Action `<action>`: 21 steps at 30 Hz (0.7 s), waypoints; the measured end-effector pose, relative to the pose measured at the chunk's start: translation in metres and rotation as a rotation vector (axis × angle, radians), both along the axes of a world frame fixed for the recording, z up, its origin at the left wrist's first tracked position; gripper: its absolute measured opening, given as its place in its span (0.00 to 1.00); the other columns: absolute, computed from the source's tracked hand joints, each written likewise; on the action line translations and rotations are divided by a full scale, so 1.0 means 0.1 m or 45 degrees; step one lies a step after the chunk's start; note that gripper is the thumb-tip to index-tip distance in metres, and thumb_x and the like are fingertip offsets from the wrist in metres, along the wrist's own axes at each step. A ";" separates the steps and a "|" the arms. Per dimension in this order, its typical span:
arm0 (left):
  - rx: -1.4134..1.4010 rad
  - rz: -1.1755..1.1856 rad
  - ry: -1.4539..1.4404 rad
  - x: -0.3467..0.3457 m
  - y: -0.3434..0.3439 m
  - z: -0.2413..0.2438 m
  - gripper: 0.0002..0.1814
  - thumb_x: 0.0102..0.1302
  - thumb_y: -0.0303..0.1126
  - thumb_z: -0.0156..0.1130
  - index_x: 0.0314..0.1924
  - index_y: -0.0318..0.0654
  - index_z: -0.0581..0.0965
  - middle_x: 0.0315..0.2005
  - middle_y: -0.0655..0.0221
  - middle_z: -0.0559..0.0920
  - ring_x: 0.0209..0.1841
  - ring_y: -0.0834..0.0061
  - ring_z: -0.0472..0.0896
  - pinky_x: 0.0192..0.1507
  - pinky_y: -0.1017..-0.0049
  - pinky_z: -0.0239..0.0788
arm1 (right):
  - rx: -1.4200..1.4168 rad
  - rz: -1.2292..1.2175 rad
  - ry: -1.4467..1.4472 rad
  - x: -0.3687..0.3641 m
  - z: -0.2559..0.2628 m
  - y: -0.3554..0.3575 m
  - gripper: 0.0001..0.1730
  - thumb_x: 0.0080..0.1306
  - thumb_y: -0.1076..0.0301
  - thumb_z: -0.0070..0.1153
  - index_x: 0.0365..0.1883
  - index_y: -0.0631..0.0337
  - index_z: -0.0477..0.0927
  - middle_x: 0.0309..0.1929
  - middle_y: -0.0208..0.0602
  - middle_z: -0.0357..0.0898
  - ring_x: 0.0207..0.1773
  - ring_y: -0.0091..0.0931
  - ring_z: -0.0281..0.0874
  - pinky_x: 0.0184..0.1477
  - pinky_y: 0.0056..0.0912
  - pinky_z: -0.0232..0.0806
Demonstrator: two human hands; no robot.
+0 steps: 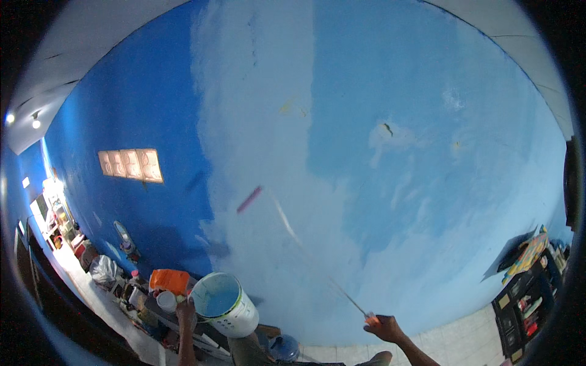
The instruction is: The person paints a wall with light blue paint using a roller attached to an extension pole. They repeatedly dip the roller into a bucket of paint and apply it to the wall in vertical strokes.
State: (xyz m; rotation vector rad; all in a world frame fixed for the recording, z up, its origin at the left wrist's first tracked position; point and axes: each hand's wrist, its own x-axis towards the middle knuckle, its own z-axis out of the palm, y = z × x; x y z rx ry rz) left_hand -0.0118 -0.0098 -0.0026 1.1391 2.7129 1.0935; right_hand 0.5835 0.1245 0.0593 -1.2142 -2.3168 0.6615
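Observation:
My right hand [383,327] grips the handle of a paint roller [249,200]. Its thin metal rod runs up and left and blurs partway. The purplish roller sleeve is at the light blue part of the wall [274,151]; whether it touches is unclear. My left hand [186,310] holds the left rim of a white plastic bucket [236,315], its fingers partly hidden. Light blue paint [222,304] shows inside the tilted bucket. Darker blue wall [151,114] meets the lighter paint along a ragged edge.
An orange package [169,281] and a white tub [166,302] are beside my left hand. A blue water jug [284,348] stands below the bucket. Glass blocks [130,165] and a small mirror [122,232] are on the wall. A dark cabinet [508,315] stands at right.

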 end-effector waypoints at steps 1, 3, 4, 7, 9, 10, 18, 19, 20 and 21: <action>0.085 -0.004 -0.075 0.05 0.03 0.01 0.20 0.64 0.40 0.47 0.34 0.28 0.77 0.21 0.58 0.78 0.24 0.66 0.75 0.29 0.66 0.64 | -0.008 -0.067 0.098 -0.11 0.16 0.05 0.15 0.58 0.53 0.55 0.36 0.55 0.78 0.25 0.36 0.77 0.26 0.29 0.77 0.30 0.31 0.68; 0.257 -0.038 -0.251 0.50 0.05 0.36 0.20 0.65 0.41 0.47 0.34 0.27 0.77 0.21 0.58 0.77 0.24 0.67 0.74 0.28 0.65 0.63 | -0.005 0.011 0.628 -0.19 0.23 0.30 0.18 0.61 0.54 0.52 0.38 0.61 0.75 0.21 0.32 0.73 0.23 0.22 0.72 0.27 0.26 0.65; 0.145 0.059 -0.185 0.16 -0.01 0.06 0.20 0.66 0.40 0.46 0.33 0.27 0.76 0.21 0.59 0.77 0.24 0.67 0.74 0.28 0.66 0.63 | -0.122 0.013 0.707 -0.41 0.51 0.35 0.19 0.64 0.53 0.47 0.36 0.63 0.73 0.18 0.29 0.70 0.20 0.20 0.68 0.22 0.24 0.62; 0.272 0.093 -0.444 0.45 -0.01 0.41 0.21 0.66 0.40 0.45 0.33 0.27 0.76 0.21 0.59 0.77 0.23 0.67 0.74 0.28 0.65 0.63 | -0.157 -0.041 0.771 -0.76 1.18 0.67 0.22 0.67 0.49 0.40 0.34 0.62 0.68 0.15 0.26 0.65 0.15 0.16 0.61 0.17 0.21 0.56; 0.242 0.180 -0.272 0.71 -0.04 0.68 0.21 0.66 0.41 0.45 0.32 0.27 0.77 0.21 0.59 0.77 0.24 0.66 0.73 0.28 0.64 0.62 | -0.080 0.053 0.951 -1.00 1.48 0.95 0.23 0.66 0.47 0.40 0.32 0.62 0.68 0.14 0.26 0.64 0.14 0.16 0.60 0.16 0.22 0.55; 0.238 0.196 -0.204 0.75 -0.02 0.70 0.21 0.66 0.41 0.44 0.31 0.28 0.77 0.21 0.58 0.76 0.24 0.65 0.73 0.29 0.63 0.62 | -0.049 0.020 0.964 -1.10 1.67 1.04 0.23 0.66 0.47 0.40 0.31 0.61 0.67 0.14 0.26 0.64 0.14 0.16 0.60 0.16 0.22 0.55; 0.213 0.276 0.184 0.46 -0.40 0.22 0.27 0.67 0.46 0.39 0.26 0.28 0.74 0.22 0.46 0.75 0.29 0.47 0.73 0.32 0.56 0.64 | 0.118 0.154 1.182 -2.01 3.08 1.73 0.28 0.63 0.40 0.41 0.27 0.60 0.65 0.13 0.28 0.65 0.13 0.18 0.63 0.15 0.24 0.57; 0.167 0.264 0.170 0.38 -0.42 0.12 0.26 0.67 0.46 0.39 0.26 0.28 0.74 0.23 0.46 0.75 0.29 0.47 0.73 0.33 0.56 0.64 | 0.143 0.176 1.232 -2.08 3.19 1.83 0.28 0.63 0.40 0.40 0.26 0.59 0.65 0.13 0.28 0.65 0.13 0.19 0.63 0.15 0.25 0.57; 0.128 0.259 0.163 0.31 -0.47 0.00 0.26 0.67 0.46 0.39 0.26 0.28 0.74 0.23 0.46 0.75 0.29 0.47 0.73 0.33 0.56 0.64 | 0.135 0.184 1.252 -2.14 3.29 1.88 0.28 0.63 0.40 0.40 0.26 0.59 0.65 0.13 0.28 0.65 0.12 0.19 0.63 0.14 0.25 0.58; 0.099 0.254 0.141 0.25 -0.48 -0.09 0.26 0.67 0.47 0.39 0.27 0.28 0.74 0.23 0.46 0.75 0.29 0.47 0.73 0.33 0.56 0.64 | 0.130 0.201 1.268 -2.23 3.41 1.92 0.27 0.63 0.40 0.40 0.26 0.60 0.64 0.14 0.28 0.65 0.12 0.19 0.63 0.14 0.25 0.58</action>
